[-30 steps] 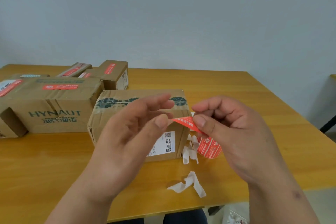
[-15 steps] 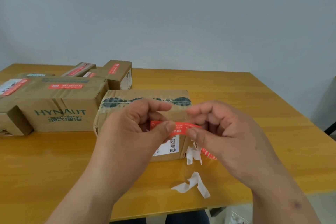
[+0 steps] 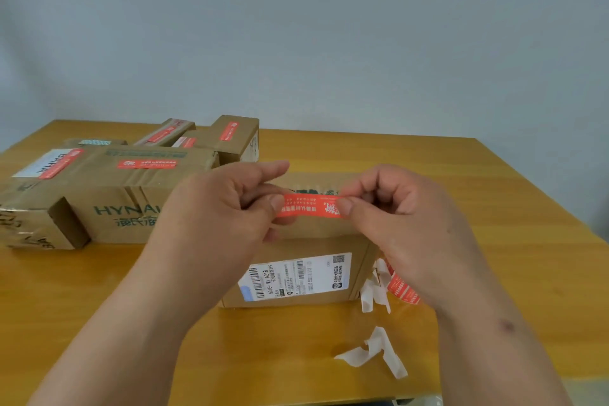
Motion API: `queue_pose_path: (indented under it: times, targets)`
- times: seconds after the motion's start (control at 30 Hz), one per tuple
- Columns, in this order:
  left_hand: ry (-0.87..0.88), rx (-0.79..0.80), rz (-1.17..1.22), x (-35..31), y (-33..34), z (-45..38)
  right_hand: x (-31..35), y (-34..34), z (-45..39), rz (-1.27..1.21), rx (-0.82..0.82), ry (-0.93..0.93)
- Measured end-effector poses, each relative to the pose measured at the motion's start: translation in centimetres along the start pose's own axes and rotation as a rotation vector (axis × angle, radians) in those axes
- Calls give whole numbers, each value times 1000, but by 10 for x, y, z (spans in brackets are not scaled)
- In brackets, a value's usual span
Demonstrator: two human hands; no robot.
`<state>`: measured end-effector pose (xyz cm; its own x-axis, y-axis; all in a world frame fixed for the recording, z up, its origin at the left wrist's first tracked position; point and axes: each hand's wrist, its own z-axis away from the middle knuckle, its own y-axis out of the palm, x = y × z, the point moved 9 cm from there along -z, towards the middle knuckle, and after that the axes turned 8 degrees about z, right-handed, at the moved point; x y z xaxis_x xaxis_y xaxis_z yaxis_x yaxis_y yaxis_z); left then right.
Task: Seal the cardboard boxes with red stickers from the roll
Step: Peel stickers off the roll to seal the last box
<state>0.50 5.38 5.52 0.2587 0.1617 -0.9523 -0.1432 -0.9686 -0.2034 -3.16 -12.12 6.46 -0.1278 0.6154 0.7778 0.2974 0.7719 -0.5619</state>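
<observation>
A: Red sticker [image 3: 309, 205], centre of the frame. It is stretched flat between both hands, just above the top of the nearest cardboard box [image 3: 306, 270], which sits below it in the middle.

B: How are the hands on it?

A: The left hand [image 3: 227, 208] pinches the sticker's left end between thumb and fingers; the right hand [image 3: 389, 208] pinches the right end the same way. Neither is relaxed.

B: How will it handle?

A: I judge it nearly weightless, thin and limp, tacky underneath. Held by one end it would likely curl and stick to itself or to skin, so the two short ends are the right places to take it, kept taut.

B: Which way does it run?

A: Its long axis lies left to right across the frame, close to level, printed face toward the camera. Its print appears upside down from here. Whether it touches the box top yet, I cannot tell.

B: And the roll?

A: The sticker roll [image 3: 400, 290] peeks out at lower right beside the box, mostly hidden behind the right wrist, with white backing scraps [image 3: 375, 351] near it on the table [image 3: 494, 208]. Boxes at upper left, such as the large HYNAUT box [image 3: 108, 204], already carry red stickers.
</observation>
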Motion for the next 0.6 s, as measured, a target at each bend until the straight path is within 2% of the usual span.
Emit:
queue_pose_path:
  times: [0.27,0.43,0.6]
  targets:
    - [-7,-42,-205,-11,-17,-33,25,10,-23,143,-123,-47]
    - [-38,-15,-302,-3,-22,-44,17,23,-30,237,-23,0]
    - [-68,39,-445,0,-17,-48,10,26,-37,359,-8,32]
